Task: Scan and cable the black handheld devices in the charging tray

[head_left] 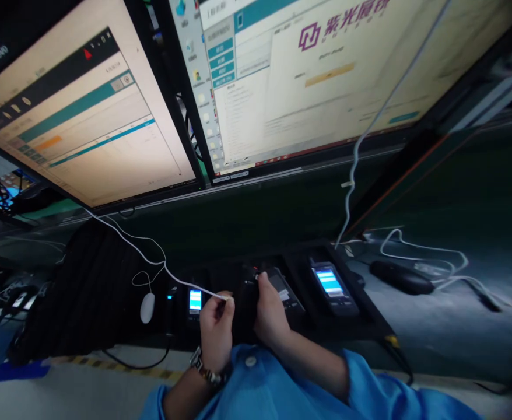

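My left hand (217, 329), with a watch on its wrist, pinches the end of a white cable (181, 281) that hangs down from the left monitor. Just to its right, my right hand (271, 312) is closed round a dark handheld device (248, 291), whose top shows a small red light. Much of that device is dark and hard to make out. Beside my right hand another handheld device (286, 290) lies in the black tray (376, 326). Farther right in the tray is a device with a lit blue and white screen (329, 283). A smaller lit device (195, 301) sits left of my left hand.
Two monitors (107, 134) (326, 87) stand behind the tray. A white mouse (147, 308) lies at the left. At the right are a black adapter (401, 277) and looped white cables (446, 251). Another white cable (354, 169) hangs before the right monitor.
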Demonstrator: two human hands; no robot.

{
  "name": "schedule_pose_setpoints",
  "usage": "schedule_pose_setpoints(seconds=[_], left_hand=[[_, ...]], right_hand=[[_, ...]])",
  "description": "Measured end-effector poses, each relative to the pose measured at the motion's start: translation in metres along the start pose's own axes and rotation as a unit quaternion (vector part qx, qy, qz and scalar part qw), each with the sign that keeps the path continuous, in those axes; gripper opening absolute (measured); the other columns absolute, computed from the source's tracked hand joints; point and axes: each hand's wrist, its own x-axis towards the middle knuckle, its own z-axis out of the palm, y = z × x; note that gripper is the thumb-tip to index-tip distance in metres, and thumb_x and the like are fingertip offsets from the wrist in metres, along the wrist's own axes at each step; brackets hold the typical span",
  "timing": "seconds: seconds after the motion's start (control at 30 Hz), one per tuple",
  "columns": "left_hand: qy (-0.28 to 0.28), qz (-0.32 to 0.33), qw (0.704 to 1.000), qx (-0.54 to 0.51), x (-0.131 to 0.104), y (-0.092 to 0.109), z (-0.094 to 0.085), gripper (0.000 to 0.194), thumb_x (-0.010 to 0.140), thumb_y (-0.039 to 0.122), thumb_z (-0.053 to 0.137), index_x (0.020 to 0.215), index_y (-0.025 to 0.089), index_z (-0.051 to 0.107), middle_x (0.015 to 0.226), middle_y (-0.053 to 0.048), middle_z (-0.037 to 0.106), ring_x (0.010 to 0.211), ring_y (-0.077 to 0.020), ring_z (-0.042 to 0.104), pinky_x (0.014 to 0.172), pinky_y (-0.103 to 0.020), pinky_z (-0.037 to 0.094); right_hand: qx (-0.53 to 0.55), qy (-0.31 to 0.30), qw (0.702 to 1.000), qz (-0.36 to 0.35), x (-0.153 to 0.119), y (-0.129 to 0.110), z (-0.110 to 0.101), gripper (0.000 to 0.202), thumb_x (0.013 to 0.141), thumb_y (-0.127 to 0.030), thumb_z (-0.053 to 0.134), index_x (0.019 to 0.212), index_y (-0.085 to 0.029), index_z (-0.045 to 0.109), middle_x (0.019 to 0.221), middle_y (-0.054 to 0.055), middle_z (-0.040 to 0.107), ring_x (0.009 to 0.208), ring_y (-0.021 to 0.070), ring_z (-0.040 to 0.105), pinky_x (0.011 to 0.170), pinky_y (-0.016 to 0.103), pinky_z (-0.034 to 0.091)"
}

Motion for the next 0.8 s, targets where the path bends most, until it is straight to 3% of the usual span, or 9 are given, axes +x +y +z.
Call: schedule_pose_setpoints(seconds=[0.1,0.17,0.27,0.37,0.47,0.57,0.67,0.73,0.8], left_hand=[[-0.061,0.044,0.997,0.010,0.007,-0.010,0.005,0.048,0.076,0.036,0.071,0.119,0.019,0.059,0.124,-0.011,0.059,0.118,-0.0250,0.054,0.103,-0.038,0.043],[-0.084,0.099,0.990,0.050,0.013,-0.021,0.010,0.054,0.076,0.026,0.070,0.128,0.023,0.055,0.142,-0.010,0.045,0.134,-0.0251,0.040,0.112,-0.038,0.034],[-0.061,0.161,0.980,0.104,0.027,-0.041,0.013,0.054,0.080,0.019,0.060,0.133,0.026,0.050,0.148,-0.007,0.039,0.139,-0.0233,0.033,0.117,-0.040,0.025],[-0.015,0.245,0.952,0.182,0.048,-0.059,0.012,0.048,0.086,0.018,0.050,0.134,0.022,0.049,0.145,-0.012,0.043,0.136,-0.0246,0.037,0.116,-0.045,0.028],[-0.001,0.304,0.904,0.300,0.071,-0.070,0.015,0.047,0.087,0.013,0.040,0.133,0.015,0.050,0.143,-0.016,0.044,0.136,-0.0273,0.036,0.113,-0.048,0.032],[-0.033,0.326,0.857,0.398,0.080,-0.073,0.023,0.049,0.085,0.010,0.036,0.131,0.010,0.052,0.144,-0.018,0.042,0.139,-0.0314,0.029,0.114,-0.051,0.029],[-0.068,0.313,0.834,0.449,0.069,-0.079,0.026,0.052,0.082,0.012,0.041,0.133,0.010,0.049,0.152,-0.018,0.029,0.141,-0.0368,0.020,0.113,-0.056,0.028],[-0.054,0.290,0.840,0.455,0.056,-0.084,0.024,0.053,0.080,0.016,0.046,0.133,0.010,0.048,0.150,-0.020,0.029,0.139,-0.0401,0.023,0.110,-0.060,0.028],[-0.023,0.281,0.864,0.417,0.039,-0.084,0.024,0.043,0.077,0.022,0.051,0.119,0.011,0.057,0.137,-0.022,0.043,0.129,-0.0420,0.037,0.106,-0.063,0.031]], right_hand=[[-0.010,-0.108,0.991,0.085,0.023,0.003,0.001,0.056,0.075,-0.078,0.048,0.077,-0.023,0.057,0.066,0.004,0.063,0.078,0.0260,0.065,0.068,0.038,0.055],[-0.042,-0.149,0.983,0.094,0.035,0.006,0.004,0.063,0.074,-0.083,0.040,0.070,-0.022,0.057,0.059,0.006,0.060,0.074,0.0275,0.065,0.068,0.042,0.055],[-0.101,-0.171,0.979,0.041,0.041,0.004,0.004,0.061,0.070,-0.079,0.049,0.070,-0.020,0.061,0.058,0.005,0.061,0.073,0.0272,0.065,0.076,0.046,0.053],[-0.177,-0.152,0.970,-0.064,0.038,-0.012,-0.015,0.042,0.061,-0.057,0.074,0.075,-0.019,0.068,0.073,0.006,0.067,0.085,0.0277,0.064,0.091,0.046,0.047],[-0.240,-0.061,0.950,-0.189,0.031,-0.038,-0.066,0.033,0.065,-0.046,0.072,0.088,-0.022,0.071,0.100,0.006,0.067,0.101,0.0261,0.059,0.100,0.040,0.041],[-0.286,0.122,0.914,-0.261,0.032,-0.066,-0.146,0.032,0.079,-0.045,0.055,0.098,-0.020,0.065,0.110,0.010,0.060,0.110,0.0254,0.052,0.104,0.041,0.037],[-0.329,0.283,0.870,-0.233,0.047,-0.083,-0.231,0.029,0.086,-0.032,0.046,0.105,-0.015,0.059,0.114,0.016,0.055,0.113,0.0285,0.048,0.105,0.049,0.032],[-0.364,0.310,0.860,-0.179,0.066,-0.087,-0.274,0.020,0.086,-0.025,0.051,0.101,-0.014,0.059,0.108,0.014,0.058,0.107,0.0280,0.052,0.102,0.052,0.034],[-0.396,0.284,0.864,-0.125,0.090,-0.085,-0.299,0.013,0.086,-0.021,0.059,0.096,-0.014,0.060,0.100,0.009,0.060,0.099,0.0245,0.056,0.098,0.050,0.039]])
